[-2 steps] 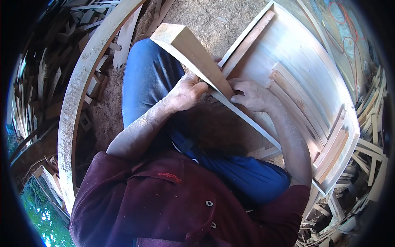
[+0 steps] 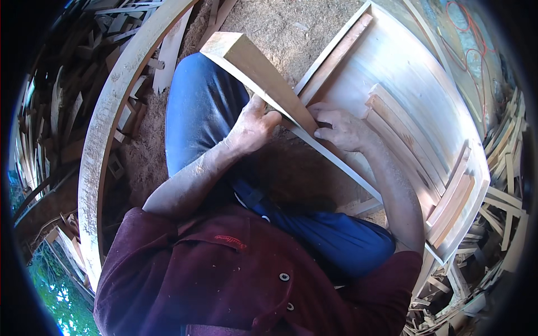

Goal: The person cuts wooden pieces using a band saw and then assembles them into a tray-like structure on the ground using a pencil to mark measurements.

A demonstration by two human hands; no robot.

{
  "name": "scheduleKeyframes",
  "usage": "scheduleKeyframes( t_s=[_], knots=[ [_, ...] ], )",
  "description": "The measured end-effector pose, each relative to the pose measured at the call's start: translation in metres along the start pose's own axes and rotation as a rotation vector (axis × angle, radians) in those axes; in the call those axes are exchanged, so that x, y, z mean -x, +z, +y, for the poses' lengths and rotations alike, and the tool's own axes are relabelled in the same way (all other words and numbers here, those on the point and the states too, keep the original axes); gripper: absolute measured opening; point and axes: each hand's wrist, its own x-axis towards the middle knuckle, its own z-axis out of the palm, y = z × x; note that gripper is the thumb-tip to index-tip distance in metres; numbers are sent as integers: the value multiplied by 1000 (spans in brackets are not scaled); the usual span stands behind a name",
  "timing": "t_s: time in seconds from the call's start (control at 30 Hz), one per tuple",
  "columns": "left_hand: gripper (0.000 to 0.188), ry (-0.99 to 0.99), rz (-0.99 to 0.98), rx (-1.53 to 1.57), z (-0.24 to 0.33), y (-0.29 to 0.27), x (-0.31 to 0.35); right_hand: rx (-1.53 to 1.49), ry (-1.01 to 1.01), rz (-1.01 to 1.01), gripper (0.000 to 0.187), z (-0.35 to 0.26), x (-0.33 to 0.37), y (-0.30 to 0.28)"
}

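Note:
A thick, squared wooden block (image 2: 263, 70) slants across the middle, its broad end up and left above my knee. My left hand (image 2: 251, 127) is closed round its left side, thumb bent; the other fingertips are hidden beneath the wood. My right hand (image 2: 341, 130) has its fingers curled against the block's lower right end, where it meets the edge of a curved wooden panel (image 2: 412, 67). That panel leans at my right, with wooden strips (image 2: 399, 140) along its inner face. Its thin pale edge (image 2: 342, 165) runs below both hands.
A long curved wooden beam (image 2: 92, 151) arcs along my left. Sawdust (image 2: 280, 28) covers the ground ahead. Heaps of offcuts (image 2: 56, 120) lie at the far left, with more scraps (image 2: 507, 196) at the right. An orange cord (image 2: 476, 39) loops at the upper right.
The block's broad end has shifted slightly left, and my left hand has moved a little with it. Fingertips that showed beyond the block are now hidden. My right hand is nearly still.

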Motion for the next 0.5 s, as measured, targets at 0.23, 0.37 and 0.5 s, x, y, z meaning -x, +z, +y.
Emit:
scheduleKeyframes(
  t_s=[0.23,0.37,0.5],
  knots=[
    [71,-167,108,-74,-32,14,14,37,-56,19,44,11,5,7],
    [74,112,140,-451,-16,30,12,123,50,45,49,-4,2,5],
    [77,261,90,-597,-6,43,15,284,63,28,48,-7,5,8]
  ],
)
